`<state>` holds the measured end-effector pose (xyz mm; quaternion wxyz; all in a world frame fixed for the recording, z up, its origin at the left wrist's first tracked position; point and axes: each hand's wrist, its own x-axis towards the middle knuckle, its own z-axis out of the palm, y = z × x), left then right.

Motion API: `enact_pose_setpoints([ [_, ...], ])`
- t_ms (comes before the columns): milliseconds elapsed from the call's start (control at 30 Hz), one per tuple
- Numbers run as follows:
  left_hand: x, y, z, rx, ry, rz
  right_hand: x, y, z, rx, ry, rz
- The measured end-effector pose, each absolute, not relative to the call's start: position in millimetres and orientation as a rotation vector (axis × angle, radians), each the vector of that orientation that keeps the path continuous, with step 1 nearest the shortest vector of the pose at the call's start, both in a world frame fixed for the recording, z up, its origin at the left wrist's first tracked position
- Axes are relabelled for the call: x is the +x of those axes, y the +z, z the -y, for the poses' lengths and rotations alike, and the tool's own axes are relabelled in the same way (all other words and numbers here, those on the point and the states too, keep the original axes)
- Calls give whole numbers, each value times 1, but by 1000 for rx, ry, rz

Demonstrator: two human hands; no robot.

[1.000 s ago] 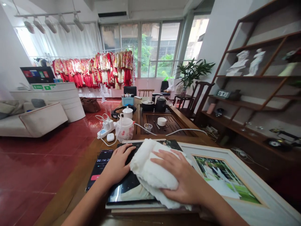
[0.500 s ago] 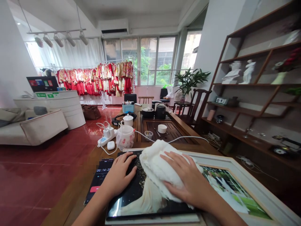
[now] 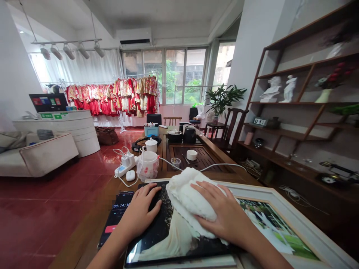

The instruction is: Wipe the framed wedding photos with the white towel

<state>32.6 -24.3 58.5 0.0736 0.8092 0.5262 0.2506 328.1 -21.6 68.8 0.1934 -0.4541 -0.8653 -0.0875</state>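
On the bench, far left of the work, phone lies just beside the left forearm, timer on screen. Left hand palm down, forearm angling up from the bottom edge; fingers spread on the dark picture panel near its left edge, gripping nothing. Panel lies flat in front of the person: glossy black, pale flowing fabric shape and speckles, bright reflection at lower left. White cloth sits on it, bunched, thick, fluffy, folded. Right hand reaches in from lower right, fingers extended over the cloth, thumb apart; can't tell if they pinch it. Rightmost, white-framed photo.
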Motion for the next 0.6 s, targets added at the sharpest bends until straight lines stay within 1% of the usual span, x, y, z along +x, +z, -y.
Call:
enact_pose_setpoints([
  [133,32,61,25,2424,774,-1583,325,70,24,-1211,-237,2471],
  [267,33,65,25,2388,873,-1545,318,72,30,-1151,-185,2522],
  [467,32,75,28,2299,1099,-1452,315,71,34,-1102,-127,2554],
  [600,32,97,37,2247,1356,-1363,311,73,40,-1012,-29,2641],
])
